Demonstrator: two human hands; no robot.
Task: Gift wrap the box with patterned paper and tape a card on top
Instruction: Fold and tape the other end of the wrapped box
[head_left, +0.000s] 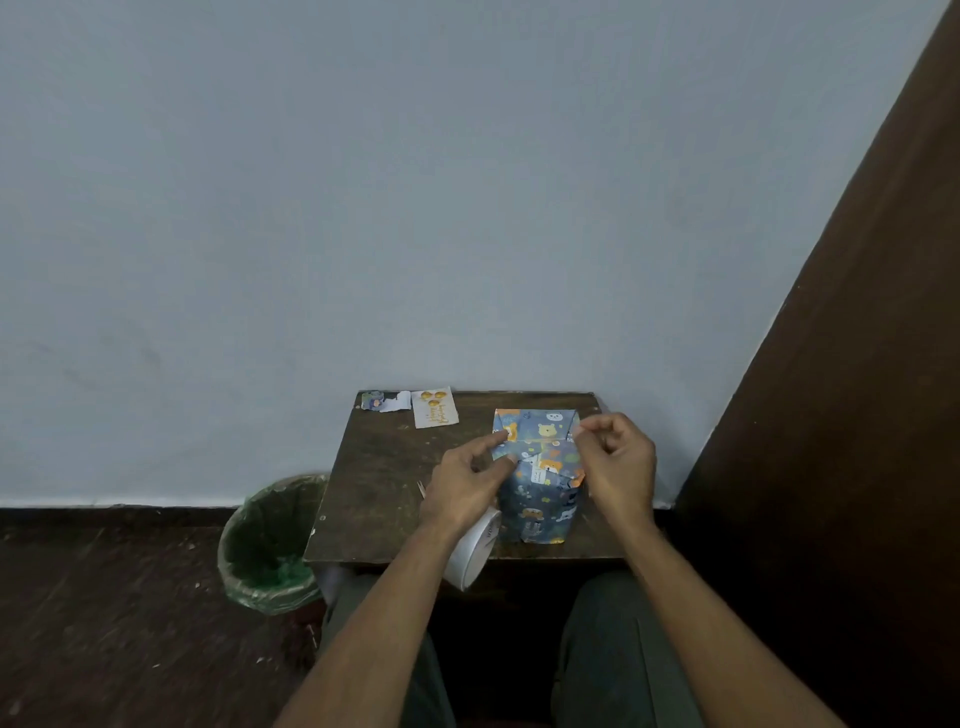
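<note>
The box (540, 488), wrapped in blue paper with bear prints, stands on the small wooden table (379, 467), its folded end flaps facing up. My left hand (467, 483) presses the fold on the box's left side with straight index finger and thumb. A white tape roll (475, 551) shows under that wrist; how it is held is hidden. My right hand (618, 457) pinches the paper's edge at the box's far right corner with thumb and index finger. The white card (435, 408) with gold balloons lies flat at the back of the table.
A scrap of patterned paper (384, 401) lies at the table's back left corner. A thin metal tip (420, 488) pokes out left of my left hand. A bin with a green liner (270, 545) stands on the floor to the left. A wall is behind the table, a dark panel (857, 364) to the right.
</note>
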